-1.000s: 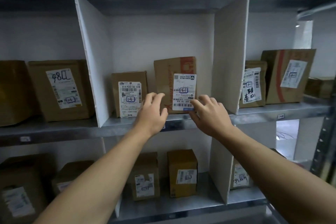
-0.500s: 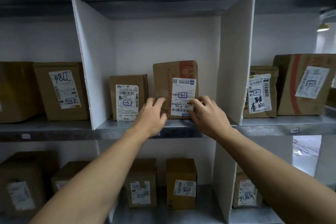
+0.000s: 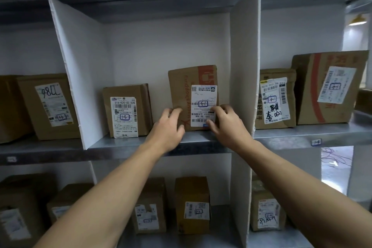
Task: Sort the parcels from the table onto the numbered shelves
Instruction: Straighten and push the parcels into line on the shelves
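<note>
At the far left we see a brown box cut off by the frame edge; beside it a parcel marked in pen, its scrawl hard to read; past the white divider, in the middle bay, a small parcel stands upright with "13" boxed on its label; our left hand lies on the lower left face of the tall parcel, fingers loosely spread against it, not clenched; that parcel stands on the metal shelf, its label upside down; our right hand covers its lower right corner, fingertips curled on the label; whether either hand truly grips we cannot tell; the lower boxes are dim.
</note>
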`<state>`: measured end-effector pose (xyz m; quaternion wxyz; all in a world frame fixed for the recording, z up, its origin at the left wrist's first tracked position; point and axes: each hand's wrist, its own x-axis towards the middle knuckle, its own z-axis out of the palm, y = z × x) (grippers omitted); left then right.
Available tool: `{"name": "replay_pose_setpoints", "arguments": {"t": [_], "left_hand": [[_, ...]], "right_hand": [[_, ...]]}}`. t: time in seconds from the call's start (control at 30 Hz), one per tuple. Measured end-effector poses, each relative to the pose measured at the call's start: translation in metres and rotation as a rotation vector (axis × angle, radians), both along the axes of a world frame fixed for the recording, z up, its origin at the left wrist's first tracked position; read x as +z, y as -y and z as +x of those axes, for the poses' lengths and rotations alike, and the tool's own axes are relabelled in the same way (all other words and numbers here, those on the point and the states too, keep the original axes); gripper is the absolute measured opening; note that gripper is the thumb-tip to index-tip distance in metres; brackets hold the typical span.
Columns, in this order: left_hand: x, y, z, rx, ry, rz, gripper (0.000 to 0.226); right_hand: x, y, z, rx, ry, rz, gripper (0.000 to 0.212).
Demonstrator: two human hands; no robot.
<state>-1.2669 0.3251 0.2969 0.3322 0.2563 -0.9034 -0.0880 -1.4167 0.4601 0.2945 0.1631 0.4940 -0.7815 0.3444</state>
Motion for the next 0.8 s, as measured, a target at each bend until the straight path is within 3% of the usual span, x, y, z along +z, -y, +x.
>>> {"name": "replay_pose_setpoints", "arguments": {"t": [0.8], "left_hand": [[-0.0035,-0.0079,0.0033,0.047,-0.037,-0.011,0.051]], "right_hand": [[-0.0044,0.0026,-0.004,0.024,0.059,0.019,0.045]]}}
